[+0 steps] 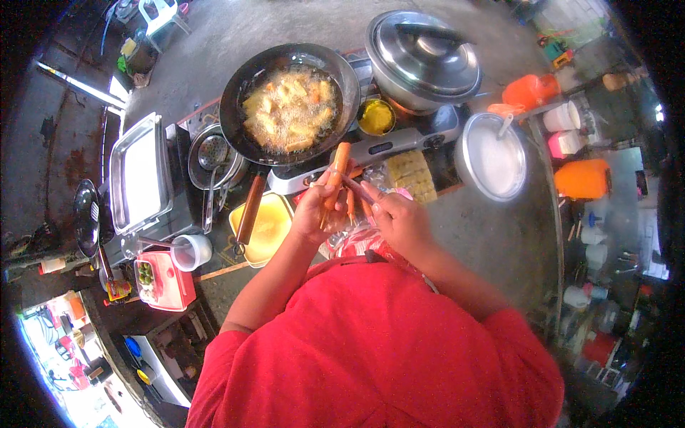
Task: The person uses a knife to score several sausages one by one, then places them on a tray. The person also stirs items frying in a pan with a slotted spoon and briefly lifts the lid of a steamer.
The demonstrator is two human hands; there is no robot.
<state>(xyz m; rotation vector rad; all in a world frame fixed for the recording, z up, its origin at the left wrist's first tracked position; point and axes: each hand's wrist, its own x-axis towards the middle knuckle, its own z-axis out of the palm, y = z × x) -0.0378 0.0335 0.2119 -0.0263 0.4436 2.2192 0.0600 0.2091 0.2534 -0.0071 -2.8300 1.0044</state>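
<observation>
My left hand grips an orange-red sausage upright, its top end clear of the fingers. In my right hand is a knife, its blade angled against the sausage. More sausages hang between the hands, above a clear plastic bag; what supports them is hidden. Just beyond, a black wok stands on a gas stove, with pieces of food frying in bubbling oil. The wok's wooden handle points towards me, left of my left hand.
A lidded steel pot and a can of yellow spread stand by the wok. At right is a pot of whitish liquid with a ladle. Leftward are a yellow tray, a skimmer, a white tub and a pink container.
</observation>
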